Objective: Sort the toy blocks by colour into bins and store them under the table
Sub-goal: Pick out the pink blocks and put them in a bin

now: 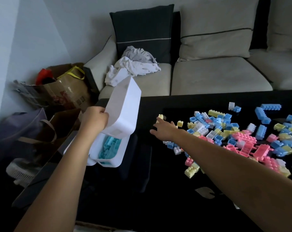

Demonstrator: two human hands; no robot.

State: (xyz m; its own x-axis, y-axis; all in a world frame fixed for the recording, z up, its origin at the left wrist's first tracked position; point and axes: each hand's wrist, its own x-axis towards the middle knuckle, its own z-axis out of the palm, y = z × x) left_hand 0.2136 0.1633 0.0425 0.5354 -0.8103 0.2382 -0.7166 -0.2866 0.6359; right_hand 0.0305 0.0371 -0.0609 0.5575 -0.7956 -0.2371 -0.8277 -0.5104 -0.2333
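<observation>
My left hand (95, 118) grips the edge of a white bin (123, 106), tilted up off the black table (158, 190) at its left end. Below it stands a second white bin (123, 158) holding light blue blocks (108, 148). My right hand (163, 128) reaches over the table with fingers spread, its fingertips at a pale yellow block (160, 117); whether it grips the block is unclear. A loose heap of blue, pink, yellow and white blocks (234, 136) covers the table's right half.
A beige sofa (217, 76) runs behind the table, with a dark cushion (141, 29) and crumpled cloths (133, 66) on it. Paper bags (63, 91) and a purple bag (19, 129) crowd the floor at the left, near a small white fan (21, 171).
</observation>
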